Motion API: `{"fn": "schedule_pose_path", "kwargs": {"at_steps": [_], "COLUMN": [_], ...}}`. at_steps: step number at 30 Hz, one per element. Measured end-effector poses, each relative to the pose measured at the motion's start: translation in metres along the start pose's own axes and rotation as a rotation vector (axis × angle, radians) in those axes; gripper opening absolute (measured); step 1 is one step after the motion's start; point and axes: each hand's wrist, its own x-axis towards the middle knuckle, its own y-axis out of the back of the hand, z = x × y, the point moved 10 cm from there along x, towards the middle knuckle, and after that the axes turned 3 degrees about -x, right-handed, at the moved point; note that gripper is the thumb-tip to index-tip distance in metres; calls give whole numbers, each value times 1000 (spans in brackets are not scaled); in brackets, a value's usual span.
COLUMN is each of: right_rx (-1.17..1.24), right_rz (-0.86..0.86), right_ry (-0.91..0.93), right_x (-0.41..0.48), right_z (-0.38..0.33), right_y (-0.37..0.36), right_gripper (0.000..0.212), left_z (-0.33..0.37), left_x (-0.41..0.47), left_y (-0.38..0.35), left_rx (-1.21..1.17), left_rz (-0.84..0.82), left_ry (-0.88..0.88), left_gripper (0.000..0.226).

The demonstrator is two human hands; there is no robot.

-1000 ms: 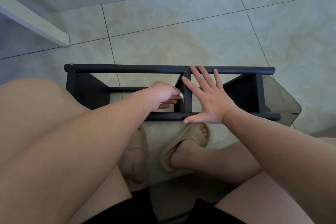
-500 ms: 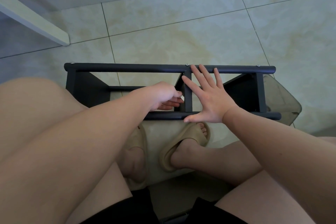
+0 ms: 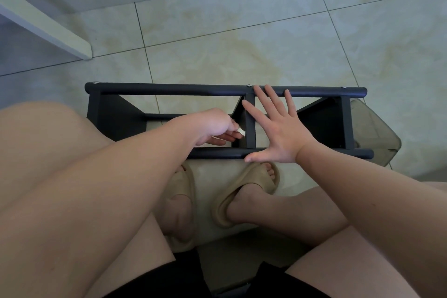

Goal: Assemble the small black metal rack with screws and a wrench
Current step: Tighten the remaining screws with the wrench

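- The black metal rack [image 3: 169, 91] was found lying on the tiled floor [image 3: 242, 31], directly ahead of the seated person's feet, with its two long bars running left to right.
- Three screw heads [image 3: 248, 85] were seen on the far bar: one at the left end, one above the middle crosspiece [image 3: 250, 126] and one near the right end.
- The right hand [image 3: 278, 133] was laid flat and released on the rack, just right of the middle crosspiece. Its fingers were spread straight, with the fingertips touching the far bar and the thumb resting on the near bar.
- The left hand [image 3: 212, 126] was held inside the frame, just left of the middle crosspiece. Its fingers were curled and a small pale piece [image 3: 241, 131] was pinched at the fingertips. The piece was too small to be identified.
- Tan slippers [image 3: 244, 191] were worn on both feet, which were placed just behind the near bar.
- A clear, smoke-tinted container [image 3: 377, 133] was positioned at the right end of the rack; contact could not be confirmed.
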Motion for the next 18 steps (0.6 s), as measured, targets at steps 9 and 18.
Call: {"fn": "schedule_pose_path", "kwargs": {"at_steps": [9, 18], "right_rx": [-8, -3], "right_rz": [-16, -7], "right_ry": [-2, 3], "right_x": [-1, 0], "right_z": [0, -1], "right_y": [1, 1], "right_gripper": [126, 125], "left_z": [5, 2], "left_x": [-3, -6], "left_y": [1, 4], "left_rx": [83, 183], "left_rz": [-34, -65], "left_ry": [-55, -66], "left_gripper": [17, 17]}}
